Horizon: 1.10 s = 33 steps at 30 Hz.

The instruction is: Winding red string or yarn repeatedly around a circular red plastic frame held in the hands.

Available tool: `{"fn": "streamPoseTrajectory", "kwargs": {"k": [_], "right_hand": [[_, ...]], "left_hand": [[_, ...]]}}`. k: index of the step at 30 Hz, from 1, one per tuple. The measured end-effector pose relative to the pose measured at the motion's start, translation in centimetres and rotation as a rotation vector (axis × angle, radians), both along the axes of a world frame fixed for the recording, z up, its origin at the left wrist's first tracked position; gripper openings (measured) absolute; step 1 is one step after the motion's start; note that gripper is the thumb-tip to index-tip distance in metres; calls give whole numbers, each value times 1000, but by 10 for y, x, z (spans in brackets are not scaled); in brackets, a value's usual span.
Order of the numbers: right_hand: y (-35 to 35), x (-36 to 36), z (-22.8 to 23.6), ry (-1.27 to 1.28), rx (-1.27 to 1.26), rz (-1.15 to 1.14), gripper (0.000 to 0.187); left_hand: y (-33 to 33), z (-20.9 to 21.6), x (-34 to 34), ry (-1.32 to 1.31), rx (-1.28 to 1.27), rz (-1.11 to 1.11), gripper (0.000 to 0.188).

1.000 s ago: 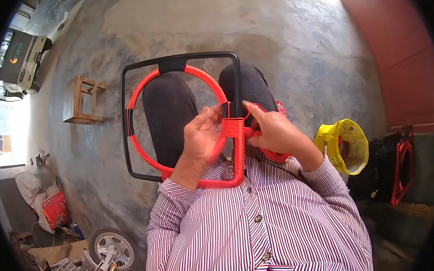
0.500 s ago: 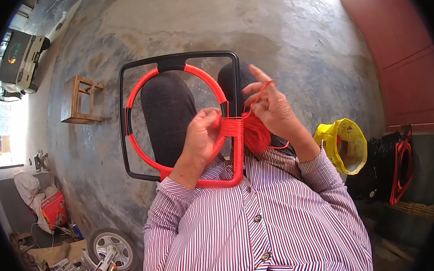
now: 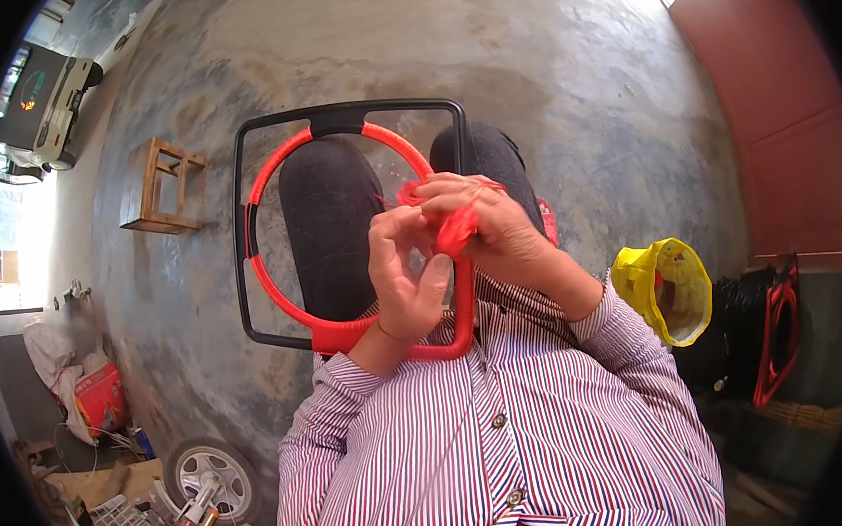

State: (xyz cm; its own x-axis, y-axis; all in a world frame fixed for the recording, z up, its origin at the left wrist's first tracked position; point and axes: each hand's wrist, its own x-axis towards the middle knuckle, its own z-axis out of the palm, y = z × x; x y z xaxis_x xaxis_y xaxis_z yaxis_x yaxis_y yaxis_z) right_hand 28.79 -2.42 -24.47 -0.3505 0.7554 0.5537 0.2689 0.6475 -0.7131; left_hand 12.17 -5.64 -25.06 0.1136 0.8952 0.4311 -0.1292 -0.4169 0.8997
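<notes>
With twelve o'clock straight ahead of the person, the right hand (image 3: 496, 225) now reaches in over the frame's right bar, its fingers curled round a bundle of red cord (image 3: 458, 230), a strand crossing over them; half a second ago it is raised clear on the two o'clock side and the bundle lies on the lap, so the cord comes across the bar to the ring's inner side, a pass that suits the wrapping in hand; the left hand (image 3: 407, 273), just beside it at eight o'clock, has let its pinch go, thumb and fingers parted, and seems ready to receive, though whether a fingertip touches cord I cannot tell; the squarish black frame (image 3: 382, 103) lies across the thighs, both hands at the three o'clock side of the red-wrapped ring (image 3: 402, 148) within it; the hands hide where the winding ends; beneath are the dark trousers (image 3: 333, 239); farther off, between three and four o'clock, stands a yellow bag (image 3: 640, 293); a wheel (image 3: 208, 479) is between seven and eight; a wooden stool (image 3: 142, 198) is between nine and ten; beyond these, a red wall (image 3: 768, 97) rises at two, and a vehicle (image 3: 51, 131) is near ten.
</notes>
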Motion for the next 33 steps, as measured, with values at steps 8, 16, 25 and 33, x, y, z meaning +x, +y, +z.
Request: {"fn": "streamPoseTrajectory", "kwargs": {"k": [8,16,25,33], "right_hand": [[-23,90,32,-136,-555,-109,17],[-66,159,6,458,-999,-168,46],[-59,169,-17,-102,-1275,-233,33],[-65,135,-27,1119,-992,-206,28]], "left_hand": [[15,-13,-11,-381,-542,-23,31],[26,-16,-17,-455,-1009,-110,28],[25,-1,-10,-451,-1050,-322,37],[27,-2,-16,-583,-1001,-503,46]]}}
